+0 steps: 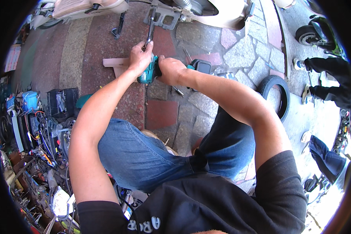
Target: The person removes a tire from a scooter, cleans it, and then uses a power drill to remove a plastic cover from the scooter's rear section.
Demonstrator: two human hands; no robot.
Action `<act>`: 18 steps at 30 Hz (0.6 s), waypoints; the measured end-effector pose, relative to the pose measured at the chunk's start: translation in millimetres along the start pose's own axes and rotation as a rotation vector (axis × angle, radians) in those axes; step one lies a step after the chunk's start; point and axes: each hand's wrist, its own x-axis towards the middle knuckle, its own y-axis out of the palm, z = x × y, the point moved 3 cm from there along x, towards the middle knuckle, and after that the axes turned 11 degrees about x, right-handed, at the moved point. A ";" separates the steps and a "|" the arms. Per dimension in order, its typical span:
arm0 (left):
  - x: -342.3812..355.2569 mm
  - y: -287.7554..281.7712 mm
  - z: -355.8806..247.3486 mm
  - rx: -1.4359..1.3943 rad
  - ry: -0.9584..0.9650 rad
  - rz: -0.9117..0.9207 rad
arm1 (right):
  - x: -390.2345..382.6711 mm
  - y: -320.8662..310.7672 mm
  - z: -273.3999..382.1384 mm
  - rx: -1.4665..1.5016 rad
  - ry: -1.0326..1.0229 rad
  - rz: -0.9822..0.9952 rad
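Note:
My right hand [171, 71] is wrapped round the grip of a teal and black cordless impact wrench [147, 75], which lies sideways in front of me. A dark battery pack [201, 66] shows beyond my right hand, apparently at the foot of the grip. My left hand [139, 57] is closed round the front of the wrench, where a long metal extension bar [151, 28] sticks out away from me. The bar's far end reaches the underside of a pale scooter [226, 17], by a grey metal bracket [168, 20]. What it meets there is too small to tell.
A loose black tyre [266, 84] stands at the right. On the left are a black crate [62, 102], a blue container [29, 101] and heaped parts. A metal tool [178, 91] lies on the stone paving. Another person's dark-trousered legs [327, 80] are at far right.

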 end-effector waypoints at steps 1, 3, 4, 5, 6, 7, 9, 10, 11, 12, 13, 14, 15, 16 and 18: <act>1.9 -1.2 1.2 0.009 -0.007 0.000 | 1.8 -0.7 -0.1 0.003 -0.002 -0.006; 7.3 -3.2 2.4 0.062 0.006 0.006 | 5.0 -0.6 1.8 0.013 -0.006 -0.016; 10.3 -4.3 2.7 0.095 0.018 0.002 | 6.6 -1.2 2.4 0.020 -0.006 -0.023; 13.3 -5.2 3.7 0.095 0.012 0.010 | 8.2 -1.9 3.0 0.027 -0.005 -0.031; 15.2 -5.4 4.3 0.097 0.013 0.011 | 9.0 -2.2 3.4 0.023 -0.011 -0.029; 16.7 -5.5 4.8 0.100 0.014 0.012 | 10.0 -2.7 3.6 0.019 -0.018 -0.028; 18.5 -6.5 6.3 0.109 -0.012 0.019 | 12.3 -4.3 3.5 0.019 -0.032 -0.022; 19.1 -6.9 6.7 0.116 -0.026 0.023 | 13.4 -5.1 3.0 0.023 -0.039 -0.016; 19.2 -7.6 6.8 0.102 -0.038 0.017 | 14.3 -5.6 2.6 0.026 -0.046 -0.011; 19.4 -8.0 6.8 0.088 -0.050 0.011 | 15.6 -6.2 2.4 0.030 -0.055 -0.008; 19.7 -8.6 6.8 0.085 -0.064 0.003 | 16.7 -6.9 2.2 0.031 -0.065 -0.006; 19.8 -8.5 6.6 0.091 -0.066 0.003 | 17.3 -7.1 2.4 0.028 -0.073 -0.006; 20.1 -8.6 6.7 0.109 -0.073 0.000 | 17.6 -6.8 2.9 0.035 -0.072 -0.007; 20.9 -9.0 6.8 0.135 -0.074 -0.005 | 17.4 -6.5 3.9 0.039 -0.069 -0.010; 22.8 -10.4 7.7 0.151 -0.056 -0.015 | 15.7 -5.5 7.1 0.044 -0.050 -0.023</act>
